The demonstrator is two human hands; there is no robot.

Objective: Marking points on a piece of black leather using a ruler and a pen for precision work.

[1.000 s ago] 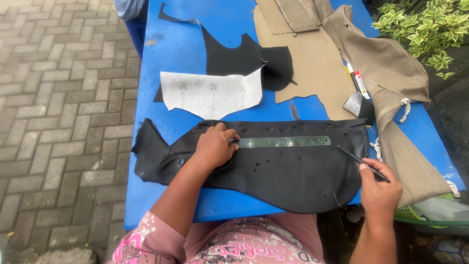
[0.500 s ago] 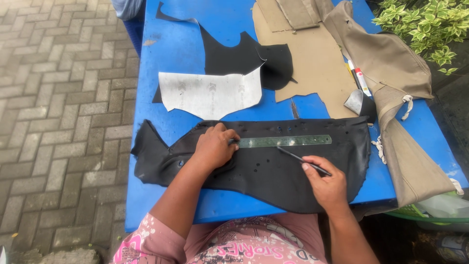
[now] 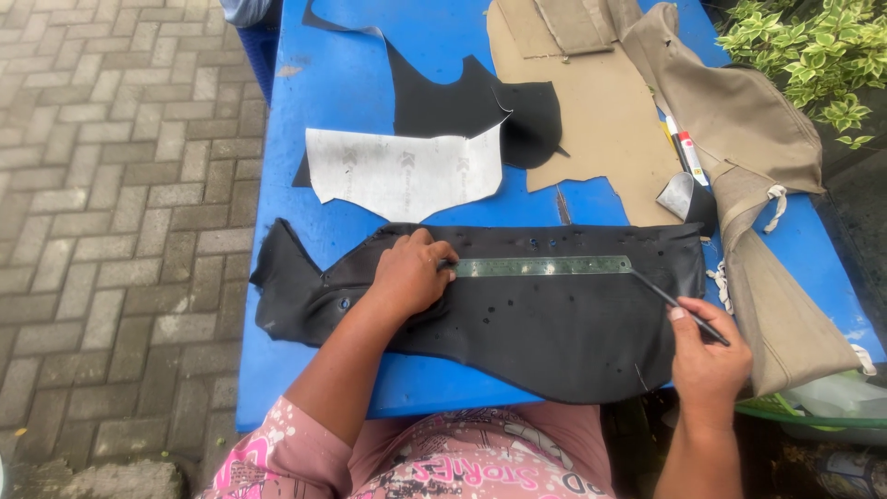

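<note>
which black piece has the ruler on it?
The near, large black piece with punched holes, under the left hand and metal ruler. The far black piece lies bare.

A black leather piece (image 3: 517, 319) lies flat along the near edge of a blue table (image 3: 342, 92), long and curved, dotted with small punched holes. A metal ruler (image 3: 543, 266) rests lengthwise on its upper part. The left hand (image 3: 407, 275) presses palm-down on the ruler's left end. The right hand (image 3: 707, 356) grips a thin dark pen (image 3: 679, 307), its tip touching the ruler's right end.
</note>
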